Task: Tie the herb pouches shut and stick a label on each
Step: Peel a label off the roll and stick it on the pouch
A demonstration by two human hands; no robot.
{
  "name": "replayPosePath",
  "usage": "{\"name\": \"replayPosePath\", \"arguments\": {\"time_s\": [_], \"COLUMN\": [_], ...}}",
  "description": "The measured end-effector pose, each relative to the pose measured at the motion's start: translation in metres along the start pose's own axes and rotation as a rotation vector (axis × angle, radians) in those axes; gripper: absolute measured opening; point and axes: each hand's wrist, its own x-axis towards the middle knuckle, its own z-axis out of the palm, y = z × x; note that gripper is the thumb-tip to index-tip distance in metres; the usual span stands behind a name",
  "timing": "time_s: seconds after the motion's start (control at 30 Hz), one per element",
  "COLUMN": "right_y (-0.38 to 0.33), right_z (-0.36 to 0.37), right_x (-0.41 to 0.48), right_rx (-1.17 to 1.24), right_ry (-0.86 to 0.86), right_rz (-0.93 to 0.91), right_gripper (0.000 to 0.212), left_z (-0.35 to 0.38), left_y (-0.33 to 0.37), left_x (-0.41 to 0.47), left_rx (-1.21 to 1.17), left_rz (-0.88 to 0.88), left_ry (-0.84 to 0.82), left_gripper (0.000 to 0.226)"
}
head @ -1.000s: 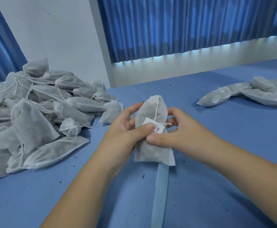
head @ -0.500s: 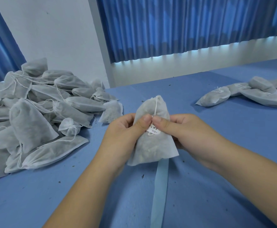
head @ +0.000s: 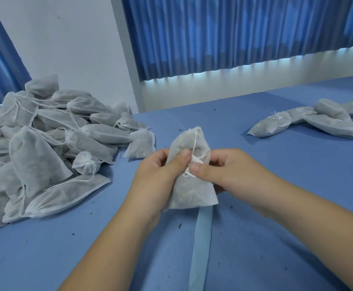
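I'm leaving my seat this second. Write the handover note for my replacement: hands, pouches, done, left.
Left hand grips the pouch, thumb on its label.
Right hand pinches the same pouch, thumb at the label.
Pouch is held above the table.
Done: labelled pouches, far right.
To do: finish pressing this label, then the pile on the left, no labels visible there.

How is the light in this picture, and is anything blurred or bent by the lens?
Head view: soft, even light, a bright glow under the curtain; only faint shadows on the table beside the pouch; the pouch, left hand and right hand look sharp; the wall edge leans, probably wide-angle distortion.
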Motion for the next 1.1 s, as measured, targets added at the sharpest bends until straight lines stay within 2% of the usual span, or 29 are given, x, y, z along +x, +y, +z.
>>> {"name": "replayPosePath", "arguments": {"time_s": [0.13,0.2,0.3,0.37,0.43,0.53,0.6,0.67,0.77,0.87,0.97,1.1], "right_y": [0.001,0.0,-0.001,-0.001,0.0,-0.001,0.002,0.009,0.022,0.025,0.021,0.019], "right_z": [0.002,0.001,-0.006,-0.013,-0.024,-0.052,-0.077,-0.1,-0.116,-0.105,-0.084,-0.061], "right_x": [-0.002,-0.003,0.0,0.004,0.011,0.022,0.027,0.031,0.033,0.035,0.037,0.039], "right_rx": [0.052,0.07,0.144,0.195,0.305,0.543,0.724,0.882,0.933,0.909,0.806,0.52], "right_ry": [-0.151,-0.234,-0.211,-0.125,-0.001,0.242,0.42,0.591,0.717,0.616,0.478,0.42], "right_rz": [0.06,0.097,0.145,0.174,0.196,0.213,0.16,0.116,0.215,0.306,0.309,0.23], "right_gripper": [0.011,0.007,0.01,0.015,0.009,0.007,0.008,0.019,0.039,0.027,0.009,0.012], "left_z": [0.006,0.006,0.004,0.003,0.001,-0.004,-0.009,-0.013,-0.019,-0.021,-0.024,-0.03], "left_y": [-0.001,-0.001,0.002,0.003,0.003,0.003,0.002,0.0,-0.002,-0.004,-0.006,-0.007], "left_x": [-0.001,-0.002,-0.001,0.0,0.001,0.003,0.005,0.008,0.011,0.013,0.016,0.019], "left_rx": [0.029,0.022,-0.034,-0.094,-0.145,-0.152,-0.132,-0.113,-0.075,-0.043,-0.024,-0.012], "left_rz": [0.008,-0.002,-0.023,-0.035,-0.061,-0.099,-0.11,-0.115,-0.124,-0.127,-0.123,-0.122], "left_ry": [0.102,0.073,-0.014,-0.041,-0.018,0.059,0.108,0.151,0.195,0.215,0.236,0.286], "left_gripper": [0.036,0.037,0.033,0.024,0.028,0.028,0.025,0.024,0.023,0.023,0.024,0.022]}}
